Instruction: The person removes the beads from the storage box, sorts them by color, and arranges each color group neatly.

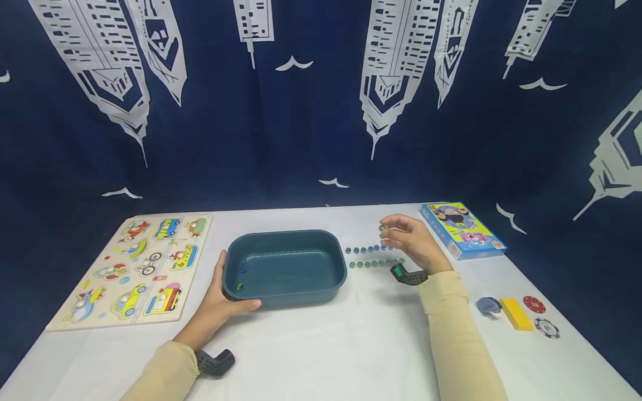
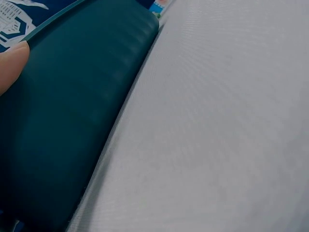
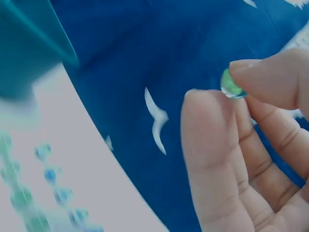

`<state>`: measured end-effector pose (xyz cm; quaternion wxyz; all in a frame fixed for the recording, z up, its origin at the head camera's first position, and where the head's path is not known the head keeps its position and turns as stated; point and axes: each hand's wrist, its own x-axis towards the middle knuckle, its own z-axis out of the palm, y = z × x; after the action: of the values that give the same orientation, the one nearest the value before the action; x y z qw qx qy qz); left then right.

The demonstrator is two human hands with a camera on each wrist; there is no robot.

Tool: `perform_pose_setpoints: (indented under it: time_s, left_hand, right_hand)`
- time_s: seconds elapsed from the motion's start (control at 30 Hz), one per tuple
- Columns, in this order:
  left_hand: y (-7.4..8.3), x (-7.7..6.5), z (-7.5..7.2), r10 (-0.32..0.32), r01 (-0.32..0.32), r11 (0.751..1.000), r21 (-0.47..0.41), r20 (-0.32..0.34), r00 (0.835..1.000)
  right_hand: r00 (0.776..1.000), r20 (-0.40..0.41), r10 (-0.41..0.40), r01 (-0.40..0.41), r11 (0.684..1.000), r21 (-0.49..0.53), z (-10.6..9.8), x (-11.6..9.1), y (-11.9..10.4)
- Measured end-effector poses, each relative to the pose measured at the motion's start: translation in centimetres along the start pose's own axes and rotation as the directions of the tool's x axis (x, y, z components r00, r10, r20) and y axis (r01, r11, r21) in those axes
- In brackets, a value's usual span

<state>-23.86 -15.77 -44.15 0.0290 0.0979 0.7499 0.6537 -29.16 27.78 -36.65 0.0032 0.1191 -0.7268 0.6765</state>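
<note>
A dark teal plastic basin stands on the white table, a few blue marbles and a green one lying toward its left end. My left hand grips that end, fingers along the side and thumb over the front; the left wrist view shows the thumb at the rim. Right of the basin, my right hand is raised, pinching a clear marble with green inside between thumb and finger. Below it run a row of mostly blue marbles and a row of green marbles.
On the left lies a wooden vehicle puzzle board. A blue and yellow box sits at the back right. Nearer the right edge are a yellow block, a grey-blue object, a red chip and a black-and-white chip.
</note>
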Motion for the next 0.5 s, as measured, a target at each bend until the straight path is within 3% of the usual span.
perform_pose_setpoints:
  time_s: [0.23,0.5]
  left_hand:
    - [0.0,0.0,0.0,-0.001,0.001,1.000,0.005,-0.008,1.000]
    - [0.0,0.1,0.2,-0.005,0.005,1.000,0.004,-0.001,1.000]
  right_hand:
    - [0.983,-0.140,0.120,-0.141,0.979,-0.148,-3.2,-1.2,1.1]
    - [0.925,-0.261,0.276,-0.356,0.867,-0.348,-5.1,-2.3,2.8]
